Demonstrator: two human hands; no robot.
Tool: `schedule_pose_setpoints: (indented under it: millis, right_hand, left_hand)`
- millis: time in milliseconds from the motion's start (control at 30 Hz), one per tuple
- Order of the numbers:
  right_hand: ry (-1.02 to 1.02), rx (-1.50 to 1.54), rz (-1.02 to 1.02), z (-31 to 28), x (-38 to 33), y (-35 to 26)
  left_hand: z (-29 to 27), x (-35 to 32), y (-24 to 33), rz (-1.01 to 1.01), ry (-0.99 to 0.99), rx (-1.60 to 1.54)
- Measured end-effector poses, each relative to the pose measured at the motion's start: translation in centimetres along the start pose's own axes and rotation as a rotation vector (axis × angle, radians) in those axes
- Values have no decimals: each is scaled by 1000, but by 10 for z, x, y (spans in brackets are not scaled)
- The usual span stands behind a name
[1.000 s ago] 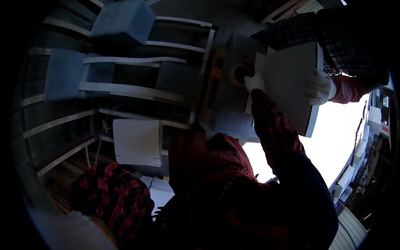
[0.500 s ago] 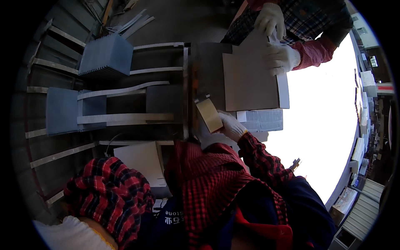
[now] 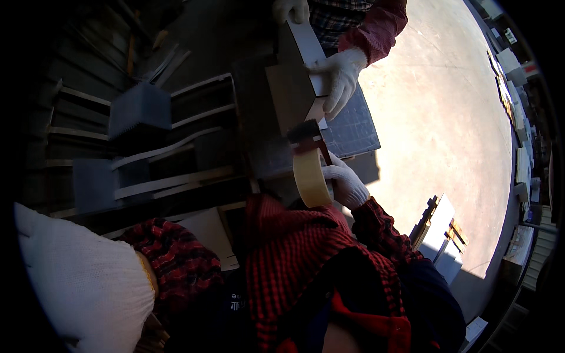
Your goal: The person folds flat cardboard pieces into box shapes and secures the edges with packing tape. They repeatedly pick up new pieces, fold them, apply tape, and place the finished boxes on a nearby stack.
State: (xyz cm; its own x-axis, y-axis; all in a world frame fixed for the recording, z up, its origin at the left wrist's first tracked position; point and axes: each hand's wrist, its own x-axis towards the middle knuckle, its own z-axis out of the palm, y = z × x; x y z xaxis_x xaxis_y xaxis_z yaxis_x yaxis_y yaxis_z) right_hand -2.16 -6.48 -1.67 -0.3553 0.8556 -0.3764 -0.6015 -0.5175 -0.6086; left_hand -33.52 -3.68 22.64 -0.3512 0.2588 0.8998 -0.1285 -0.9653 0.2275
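Note:
My right hand (image 3: 348, 182), in a white knitted glove, grips a tape dispenser (image 3: 306, 138) loaded with a wide roll of yellowish packing tape (image 3: 311, 176). The dispenser's dark head is beside the near end of a folded carton (image 3: 291, 88). Another person's gloved hand (image 3: 341, 76) presses on that carton's side, and their other hand (image 3: 291, 9) rests at its far end. Large and close at the lower left is my left hand (image 3: 88, 282), also gloved; its fingers are not plainly visible.
A dark wrapped block (image 3: 356, 123) lies under and right of the carton. On the left, a slatted metal rack (image 3: 203, 120) bears stacks of grey slabs (image 3: 138, 112) and pale strips. A pale panel (image 3: 209, 232) leans near my left sleeve. Sunlit floor (image 3: 435, 117) stretches to the right.
The view has shifted. My left hand has come up into view. The other person has folded and turned the carton, and the tape dispenser is now at its near end.

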Motion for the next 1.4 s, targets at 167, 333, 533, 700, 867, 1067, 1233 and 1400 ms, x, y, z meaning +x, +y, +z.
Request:
schedule_pose_setpoints:
  millis: [167,333,533,700,867,1067,1233,1400]
  right_hand:
    - [164,-503,-270,-3,-29,-41]
    - [200,-1018,-657,0,-43,-61]
    - [282,-1141,-860,-3,-54,-60]
    - [264,-1166,-958,2,-56,-63]
    - [315,-1260,-982,3,-54,-65]
    - [352,-1229,-969,24,-31,-72]
    - [331,-1281,-917,36,-19,-74]
    - [324,-1451,-751,54,0,-86]
  left_hand:
    - [-3,-114,-56,-1169,-438,376]
    - [26,-185,-60,-1843,-778,123]
    - [48,-202,-69,-1960,-568,-201]
    - [50,-203,-75,-1720,-676,-144]
    - [55,-197,-90,-1873,-594,-336]
    - [31,-191,-132,-1912,-558,-795]
    - [24,-184,-142,-1924,-512,-705]
    - [15,-153,-163,-1848,-611,-452]
